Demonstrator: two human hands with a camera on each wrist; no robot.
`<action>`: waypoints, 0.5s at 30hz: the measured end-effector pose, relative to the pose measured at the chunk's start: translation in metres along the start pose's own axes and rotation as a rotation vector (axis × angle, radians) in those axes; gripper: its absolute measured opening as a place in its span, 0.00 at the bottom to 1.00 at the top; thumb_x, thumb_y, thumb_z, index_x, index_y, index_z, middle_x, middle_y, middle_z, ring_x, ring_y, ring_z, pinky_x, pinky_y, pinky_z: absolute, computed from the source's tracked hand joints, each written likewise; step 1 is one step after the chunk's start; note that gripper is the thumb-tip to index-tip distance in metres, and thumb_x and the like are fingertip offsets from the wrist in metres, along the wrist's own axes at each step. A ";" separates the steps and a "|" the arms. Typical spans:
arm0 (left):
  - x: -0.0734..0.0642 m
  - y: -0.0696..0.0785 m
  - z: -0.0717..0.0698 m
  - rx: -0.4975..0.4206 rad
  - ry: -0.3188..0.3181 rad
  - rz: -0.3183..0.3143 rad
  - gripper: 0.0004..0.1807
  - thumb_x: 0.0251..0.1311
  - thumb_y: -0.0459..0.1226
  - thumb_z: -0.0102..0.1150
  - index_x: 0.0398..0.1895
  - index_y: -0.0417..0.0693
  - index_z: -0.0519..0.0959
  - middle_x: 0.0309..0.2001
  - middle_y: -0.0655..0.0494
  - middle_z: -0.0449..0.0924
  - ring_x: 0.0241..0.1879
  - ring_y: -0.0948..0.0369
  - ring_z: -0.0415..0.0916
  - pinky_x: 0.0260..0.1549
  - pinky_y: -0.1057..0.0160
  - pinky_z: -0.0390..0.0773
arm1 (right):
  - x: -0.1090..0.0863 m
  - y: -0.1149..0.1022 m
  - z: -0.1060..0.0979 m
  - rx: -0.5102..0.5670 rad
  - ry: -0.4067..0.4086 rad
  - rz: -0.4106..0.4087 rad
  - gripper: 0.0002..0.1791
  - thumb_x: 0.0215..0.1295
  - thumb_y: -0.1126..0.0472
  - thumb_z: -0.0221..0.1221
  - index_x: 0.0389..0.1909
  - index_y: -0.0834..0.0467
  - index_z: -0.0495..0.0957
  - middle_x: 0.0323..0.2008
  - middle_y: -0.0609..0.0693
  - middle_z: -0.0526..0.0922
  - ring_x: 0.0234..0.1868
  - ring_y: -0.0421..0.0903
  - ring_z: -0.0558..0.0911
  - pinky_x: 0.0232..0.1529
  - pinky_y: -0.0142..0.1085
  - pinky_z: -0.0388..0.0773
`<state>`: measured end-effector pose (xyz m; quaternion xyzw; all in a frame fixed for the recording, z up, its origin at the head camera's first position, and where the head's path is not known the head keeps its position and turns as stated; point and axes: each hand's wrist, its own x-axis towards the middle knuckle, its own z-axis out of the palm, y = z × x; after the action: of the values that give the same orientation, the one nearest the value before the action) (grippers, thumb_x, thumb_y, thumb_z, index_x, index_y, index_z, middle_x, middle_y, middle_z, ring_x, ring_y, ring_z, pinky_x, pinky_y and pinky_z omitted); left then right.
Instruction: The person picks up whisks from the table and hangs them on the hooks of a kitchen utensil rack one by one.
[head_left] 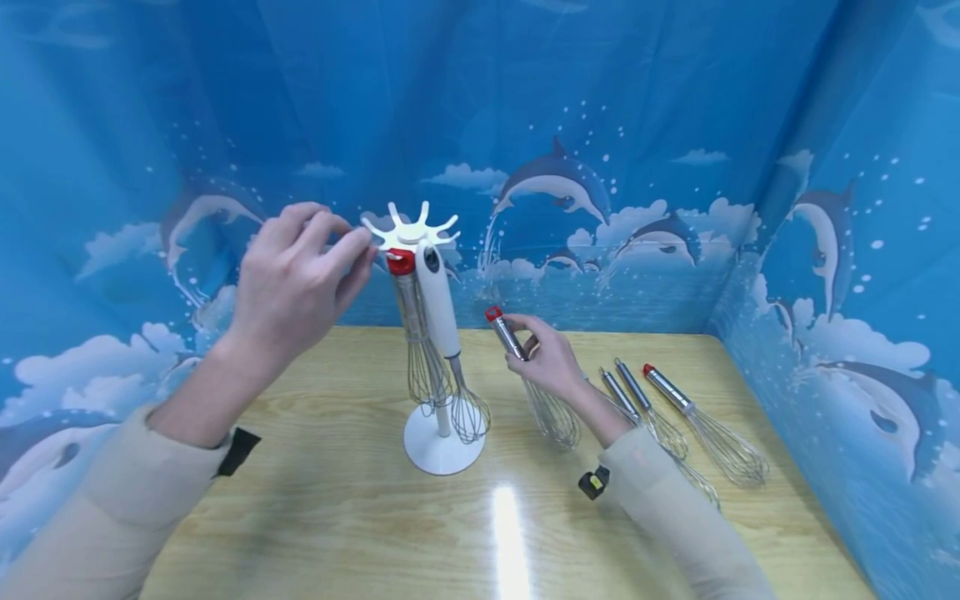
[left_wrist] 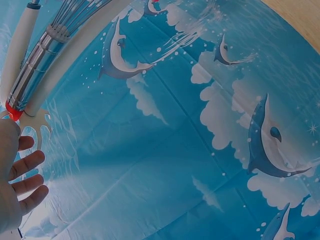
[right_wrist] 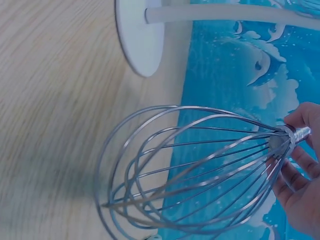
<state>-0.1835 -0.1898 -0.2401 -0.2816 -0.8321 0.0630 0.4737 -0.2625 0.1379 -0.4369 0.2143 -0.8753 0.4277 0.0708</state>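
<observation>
A white rotating-style stand (head_left: 408,233) with curved prongs rises from a round white base (head_left: 444,454). Two whisks hang from it: a steel one with a red end cap (head_left: 401,261) and one with a white handle (head_left: 438,304). At the top, the thumb and index finger of my left hand (head_left: 296,271) pinch a left prong beside the red cap; the other fingers are spread loosely. To the right of the stand, my right hand (head_left: 551,358) grips the steel handle of another red-capped whisk (head_left: 558,417). In the right wrist view its wire loops (right_wrist: 190,170) point away from the hand.
Three more whisks lie at the right on the wooden table (head_left: 337,517): a red-capped one (head_left: 712,429) and two slimmer steel ones, partly behind the right forearm. A blue curtain (head_left: 360,100) with dolphins encloses the back and sides.
</observation>
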 end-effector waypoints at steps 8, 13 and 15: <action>0.000 0.000 0.000 -0.003 0.009 -0.001 0.14 0.78 0.41 0.55 0.44 0.40 0.84 0.41 0.39 0.88 0.47 0.41 0.82 0.40 0.46 0.86 | -0.001 -0.018 -0.004 0.025 0.023 -0.086 0.36 0.62 0.67 0.69 0.72 0.50 0.74 0.56 0.56 0.84 0.35 0.43 0.85 0.30 0.31 0.85; 0.000 0.000 0.001 0.006 0.006 0.000 0.14 0.78 0.42 0.55 0.44 0.40 0.84 0.41 0.39 0.88 0.47 0.41 0.82 0.40 0.47 0.86 | 0.000 -0.028 -0.005 0.039 0.044 -0.147 0.35 0.63 0.68 0.69 0.72 0.50 0.74 0.55 0.56 0.84 0.35 0.44 0.86 0.31 0.31 0.86; 0.000 0.000 0.000 0.008 0.004 0.002 0.14 0.78 0.42 0.54 0.44 0.40 0.84 0.42 0.39 0.88 0.47 0.41 0.82 0.40 0.47 0.86 | 0.000 -0.032 -0.006 0.049 0.048 -0.158 0.35 0.63 0.68 0.69 0.72 0.51 0.74 0.56 0.57 0.84 0.35 0.44 0.86 0.31 0.31 0.86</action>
<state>-0.1840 -0.1900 -0.2400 -0.2805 -0.8306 0.0661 0.4766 -0.2495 0.1256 -0.4101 0.2742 -0.8430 0.4469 0.1200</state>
